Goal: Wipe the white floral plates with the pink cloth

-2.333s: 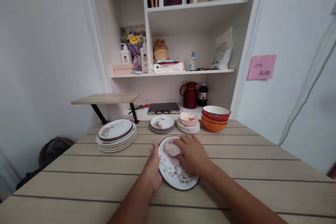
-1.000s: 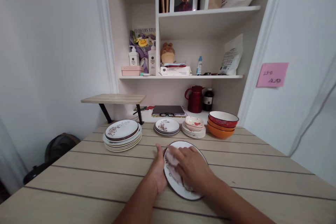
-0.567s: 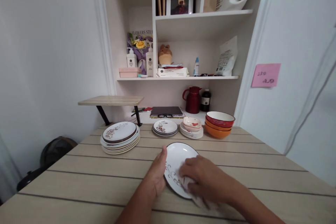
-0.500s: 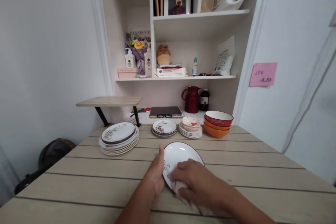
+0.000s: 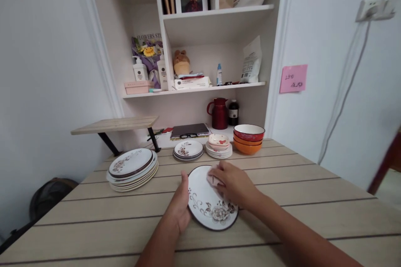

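A round white plate (image 5: 202, 194) with a dark rim and brown flower pattern is in front of me on the wooden table. My left hand (image 5: 180, 204) grips its left edge, thumb up along the rim and the other fingers partly hidden beneath. Bunched under the fingers of my right hand (image 5: 234, 183) is a pale pinkish cloth (image 5: 213, 177), pressed on the upper right part of the plate. My right fingers are closed around this cloth.
A tall stack of plates (image 5: 133, 171) stands at left beside a small raised shelf (image 5: 115, 124). Further back are small flowered plates (image 5: 188, 149), little dishes (image 5: 218, 142) on saucers, and stacked bowls (image 5: 249, 139). Behind them stands a red jug (image 5: 219, 113).
My right hand has moved the cloth from the plate's lower part to its upper right, uncovering the flower pattern. My left hand stays at the left edge. The camera view has turned right.
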{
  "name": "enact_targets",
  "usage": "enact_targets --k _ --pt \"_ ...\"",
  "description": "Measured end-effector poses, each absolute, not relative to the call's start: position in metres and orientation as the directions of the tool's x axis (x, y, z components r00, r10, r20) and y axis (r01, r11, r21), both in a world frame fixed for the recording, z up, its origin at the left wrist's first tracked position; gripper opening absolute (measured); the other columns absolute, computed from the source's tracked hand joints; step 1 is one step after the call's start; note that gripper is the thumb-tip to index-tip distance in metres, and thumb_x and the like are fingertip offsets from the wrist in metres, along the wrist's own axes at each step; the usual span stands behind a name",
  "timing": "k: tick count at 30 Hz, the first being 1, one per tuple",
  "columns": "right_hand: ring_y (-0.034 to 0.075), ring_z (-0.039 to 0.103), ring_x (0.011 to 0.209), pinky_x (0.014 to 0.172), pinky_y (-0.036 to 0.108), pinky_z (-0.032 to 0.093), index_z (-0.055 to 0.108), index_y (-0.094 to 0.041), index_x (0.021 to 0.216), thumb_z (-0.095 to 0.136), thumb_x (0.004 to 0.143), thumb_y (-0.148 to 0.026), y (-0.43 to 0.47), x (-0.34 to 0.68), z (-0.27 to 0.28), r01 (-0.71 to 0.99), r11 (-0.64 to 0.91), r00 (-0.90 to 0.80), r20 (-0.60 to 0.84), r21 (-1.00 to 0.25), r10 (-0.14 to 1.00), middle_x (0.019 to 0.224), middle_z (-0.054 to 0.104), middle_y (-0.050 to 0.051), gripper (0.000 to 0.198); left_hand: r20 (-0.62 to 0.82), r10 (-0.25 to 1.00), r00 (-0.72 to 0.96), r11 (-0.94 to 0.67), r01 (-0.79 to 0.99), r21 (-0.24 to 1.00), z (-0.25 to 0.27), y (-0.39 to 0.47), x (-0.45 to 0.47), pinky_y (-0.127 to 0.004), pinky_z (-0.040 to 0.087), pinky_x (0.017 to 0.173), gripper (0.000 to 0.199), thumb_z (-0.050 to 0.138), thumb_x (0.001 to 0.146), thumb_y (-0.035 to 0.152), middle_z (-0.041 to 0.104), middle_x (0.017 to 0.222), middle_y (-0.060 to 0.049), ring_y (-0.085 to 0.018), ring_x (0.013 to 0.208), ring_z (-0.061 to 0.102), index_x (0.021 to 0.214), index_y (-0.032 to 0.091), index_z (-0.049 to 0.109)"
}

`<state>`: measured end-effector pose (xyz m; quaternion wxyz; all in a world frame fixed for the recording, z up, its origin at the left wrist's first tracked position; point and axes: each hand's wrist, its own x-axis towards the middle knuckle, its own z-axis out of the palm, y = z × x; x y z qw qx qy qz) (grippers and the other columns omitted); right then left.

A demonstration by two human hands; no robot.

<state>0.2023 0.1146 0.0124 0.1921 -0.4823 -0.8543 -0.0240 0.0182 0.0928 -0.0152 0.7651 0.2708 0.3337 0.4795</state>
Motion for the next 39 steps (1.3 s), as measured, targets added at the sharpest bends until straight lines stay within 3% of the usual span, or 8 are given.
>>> enact_targets --k 3,6,11,15,23,30,35,39 --pt "0.022 0.061 0.077 0.064 0.029 0.035 0.058 -0.025 0.109 0.059 0.077 -0.029 0.103 0.204 0.017 0.849 0.503 -0.477 0.178 -0.159 0.861 0.092 0.066 0.006 0.033 -0.238 0.911 0.338 0.396 -0.549 0.736 -0.016 0.092 0.018 -0.045 0.042 0.099 0.068 0.038 0.086 0.064 0.066 0.118 -0.016 -0.029 0.111 0.061 0.131 0.016 0.051" --pt "0.023 0.062 0.081 0.065 0.029 0.037 0.058 -0.025 0.106 0.061 0.074 -0.028 0.093 0.198 0.017 0.801 0.557 -0.541 0.134 -0.219 0.830 0.092 0.067 0.005 0.032 -0.230 0.913 0.338 0.390 -0.553 0.736 -0.016 0.092 0.019 -0.044 0.044 0.098 0.069 0.037 0.086 0.065 0.067 0.115 -0.016 -0.029 0.109 0.062 0.129 0.014 0.053" --pt "0.020 0.056 0.104 0.088 0.029 0.040 0.054 -0.030 0.122 0.057 0.074 -0.013 0.089 0.176 0.007 0.551 0.681 -0.622 0.307 -0.482 0.720 0.114 0.059 0.004 0.051 -0.270 0.924 0.271 0.379 -0.549 0.746 -0.015 0.091 0.020 -0.043 0.047 0.094 0.075 0.035 0.083 0.069 0.068 0.111 -0.018 -0.028 0.105 0.064 0.127 0.011 0.054" --pt "0.018 0.052 0.108 0.095 0.030 0.040 0.051 -0.031 0.127 0.053 0.072 -0.003 0.101 0.170 0.001 0.439 0.714 -0.586 0.428 -0.546 0.688 0.118 0.050 0.004 0.062 -0.254 0.941 0.224 0.338 -0.575 0.745 -0.014 0.090 0.022 -0.043 0.048 0.093 0.072 0.037 0.084 0.068 0.067 0.114 -0.017 -0.028 0.104 0.065 0.129 0.014 0.052" --pt "0.021 0.053 0.098 0.081 0.031 0.043 0.053 -0.030 0.124 0.052 0.075 -0.008 0.119 0.178 0.001 0.699 0.498 -0.253 0.473 -0.514 0.844 0.116 0.051 0.006 0.054 -0.228 0.933 0.278 0.354 -0.611 0.708 -0.016 0.090 0.025 -0.042 0.044 0.098 0.069 0.035 0.085 0.066 0.065 0.120 -0.015 -0.027 0.111 0.061 0.133 0.018 0.049" --pt "0.020 0.050 0.096 0.082 0.031 0.039 0.062 -0.030 0.116 0.052 0.068 -0.003 0.100 0.164 0.007 0.530 0.785 -0.626 0.477 -0.320 0.617 0.103 0.057 0.005 0.056 -0.201 0.921 0.335 0.381 -0.656 0.651 -0.021 0.094 0.021 -0.045 0.046 0.093 0.079 0.033 0.081 0.073 0.068 0.113 -0.018 -0.031 0.105 0.064 0.128 0.013 0.054" --pt "0.016 0.052 0.093 0.083 0.028 0.039 0.072 -0.029 0.094 0.050 0.060 0.004 0.094 0.185 0.020 0.381 0.822 -0.782 0.326 -0.422 0.531 0.099 0.059 0.001 0.052 -0.221 0.874 0.432 0.459 -0.587 0.667 -0.018 0.093 0.015 -0.044 0.046 0.095 0.077 0.044 0.079 0.071 0.068 0.111 -0.017 -0.032 0.107 0.063 0.124 0.010 0.057" --pt "0.013 0.053 0.093 0.082 0.024 0.041 0.073 -0.029 0.087 0.046 0.059 0.005 0.095 0.201 0.024 0.329 0.809 -0.855 0.209 -0.487 0.474 0.097 0.059 -0.001 0.052 -0.150 0.934 0.325 0.322 -0.581 0.747 -0.017 0.093 0.017 -0.040 0.045 0.097 0.056 0.062 0.081 0.046 0.069 0.111 -0.015 -0.029 0.106 0.063 0.126 0.013 0.055"
